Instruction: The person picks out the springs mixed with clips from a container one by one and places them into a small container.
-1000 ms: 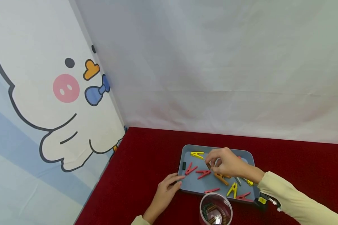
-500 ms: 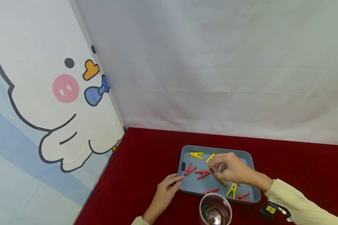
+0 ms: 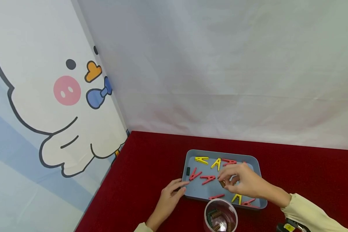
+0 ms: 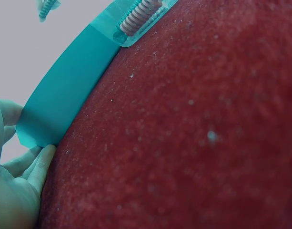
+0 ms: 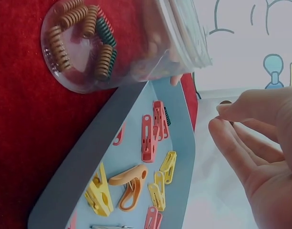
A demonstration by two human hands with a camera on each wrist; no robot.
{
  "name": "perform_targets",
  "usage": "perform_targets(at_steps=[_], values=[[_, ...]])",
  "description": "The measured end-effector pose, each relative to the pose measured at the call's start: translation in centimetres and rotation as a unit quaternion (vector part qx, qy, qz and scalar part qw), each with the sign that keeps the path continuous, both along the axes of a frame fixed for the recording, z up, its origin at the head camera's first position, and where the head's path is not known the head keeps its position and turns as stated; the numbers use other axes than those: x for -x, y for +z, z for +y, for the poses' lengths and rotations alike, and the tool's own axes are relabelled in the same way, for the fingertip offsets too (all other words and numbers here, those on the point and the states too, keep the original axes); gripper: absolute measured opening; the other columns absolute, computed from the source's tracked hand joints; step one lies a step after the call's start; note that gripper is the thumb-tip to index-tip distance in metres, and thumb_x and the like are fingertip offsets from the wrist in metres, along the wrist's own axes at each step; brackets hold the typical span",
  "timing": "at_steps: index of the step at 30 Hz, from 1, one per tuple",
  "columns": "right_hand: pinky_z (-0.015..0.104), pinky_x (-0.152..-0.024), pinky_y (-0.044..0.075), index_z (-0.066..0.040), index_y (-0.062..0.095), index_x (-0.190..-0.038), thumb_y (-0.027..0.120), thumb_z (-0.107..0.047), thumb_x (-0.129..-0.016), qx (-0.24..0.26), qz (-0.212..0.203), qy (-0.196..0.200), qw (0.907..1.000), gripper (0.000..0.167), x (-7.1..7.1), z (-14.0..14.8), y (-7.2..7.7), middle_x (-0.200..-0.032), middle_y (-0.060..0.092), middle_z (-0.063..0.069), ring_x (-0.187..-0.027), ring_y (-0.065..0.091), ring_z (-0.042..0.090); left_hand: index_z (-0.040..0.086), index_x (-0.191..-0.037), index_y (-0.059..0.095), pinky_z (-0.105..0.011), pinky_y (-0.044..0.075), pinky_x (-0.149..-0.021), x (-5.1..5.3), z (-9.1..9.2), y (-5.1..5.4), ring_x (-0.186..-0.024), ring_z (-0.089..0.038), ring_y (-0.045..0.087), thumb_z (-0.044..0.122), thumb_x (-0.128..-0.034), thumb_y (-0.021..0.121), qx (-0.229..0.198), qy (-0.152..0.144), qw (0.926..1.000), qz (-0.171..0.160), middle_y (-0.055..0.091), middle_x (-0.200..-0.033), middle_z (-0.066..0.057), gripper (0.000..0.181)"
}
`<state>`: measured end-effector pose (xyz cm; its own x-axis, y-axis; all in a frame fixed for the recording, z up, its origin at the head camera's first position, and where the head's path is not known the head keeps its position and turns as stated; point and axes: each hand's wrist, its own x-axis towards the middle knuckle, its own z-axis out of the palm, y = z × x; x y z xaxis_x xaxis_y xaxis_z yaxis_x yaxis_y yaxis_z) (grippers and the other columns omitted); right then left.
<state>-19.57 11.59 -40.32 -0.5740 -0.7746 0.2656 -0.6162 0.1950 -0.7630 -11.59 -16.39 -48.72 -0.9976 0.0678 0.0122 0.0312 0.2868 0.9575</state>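
Note:
My right hand pinches a brown coil spring between thumb and fingertips, above the middle of a grey-blue tray. In the right wrist view, the fingers hide most of that spring. My left hand rests at the tray's left front corner, its extended fingers touching the rim and outer wall. A dark green spring lies inside near the tray's left wall. In front of the tray stands a clear jar, with several brown, green and red springs at its bottom.
Scattered over the tray are yellow clothespins, red clothespins and an orange clip. A thin metal piece shows at the right wrist view's bottom edge. Red cloth covers the table, with a white curtain behind.
My right hand has moved rightward and nearer to the person, still pinching the brown spring. This uncovers yellow and red clothespins at the tray's back. My left hand stays at the tray corner.

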Motion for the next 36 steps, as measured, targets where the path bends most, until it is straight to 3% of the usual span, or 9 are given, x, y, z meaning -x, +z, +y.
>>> perform_targets(at_steps=[6,16,20,26,31,36], values=[[0.029,-0.061,0.055,-0.015,0.072,-0.097,0.069,0.005,-0.08,0.01,-0.03,-0.001,0.9995,0.026,-0.6,0.5,-0.1,-0.103,0.066,0.002,-0.074,0.062,0.011,0.02,-0.122,0.066,-0.037,0.049,-0.087,0.4,-0.3,-2.2,-0.117,-0.027,0.052,0.027,-0.0974,0.054,0.007,0.008,0.9999,0.008,0.046,-0.137,-0.015,0.028],[0.031,-0.06,0.055,-0.012,0.072,-0.098,0.07,0.008,-0.077,0.033,-0.05,0.009,0.9982,0.029,-2.0,1.0,0.4,-0.101,0.066,0.003,-0.074,0.063,0.012,0.018,-0.122,0.066,-0.034,0.049,-0.086,0.4,-0.2,-2.3,-0.117,-0.027,0.051,0.027,-0.0973,0.055,0.002,0.008,0.9998,0.019,0.046,-0.137,-0.014,0.028],[0.031,-0.059,0.055,-0.013,0.072,-0.098,0.071,0.005,-0.079,0.029,-0.055,0.011,0.998,0.027,-2.6,1.3,0.8,-0.101,0.066,0.001,-0.077,0.063,0.013,0.012,-0.123,0.065,-0.033,0.049,-0.085,0.2,0.0,-1.7,-0.116,-0.029,0.052,0.021,-0.0977,0.054,-0.002,0.007,0.9998,0.021,0.046,-0.137,-0.018,0.029],[0.031,-0.062,0.055,-0.014,0.073,-0.098,0.074,-0.004,-0.081,0.009,-0.073,0.008,0.9972,0.02,-3.3,1.6,1.2,-0.101,0.066,0.0,-0.085,0.063,0.013,0.002,-0.123,0.063,-0.037,0.049,-0.086,-0.8,0.5,1.4,-0.115,-0.033,0.053,0.016,-0.098,0.053,-0.001,-0.001,0.9999,0.013,0.044,-0.136,-0.025,0.03],[0.031,-0.062,0.055,-0.01,0.073,-0.097,0.073,-0.001,-0.08,0.009,-0.074,0.01,0.9972,0.019,-3.7,1.6,1.2,-0.101,0.066,0.0,-0.095,0.06,0.012,0.004,-0.123,0.063,-0.039,0.049,-0.087,-0.9,0.4,1.5,-0.116,-0.033,0.052,0.018,-0.0979,0.054,0.003,-0.002,0.9999,0.012,0.044,-0.136,-0.024,0.031],[0.03,-0.06,0.055,-0.01,0.073,-0.096,0.072,0.002,-0.079,0.009,-0.069,0.024,0.9973,0.022,-4.3,1.6,1.3,-0.099,0.066,0.005,-0.084,0.061,0.013,0.004,-0.123,0.063,-0.041,0.048,-0.089,-0.9,0.3,1.4,-0.117,-0.033,0.051,0.017,-0.0979,0.054,-0.001,-0.005,0.9999,0.015,0.044,-0.137,-0.024,0.03]])
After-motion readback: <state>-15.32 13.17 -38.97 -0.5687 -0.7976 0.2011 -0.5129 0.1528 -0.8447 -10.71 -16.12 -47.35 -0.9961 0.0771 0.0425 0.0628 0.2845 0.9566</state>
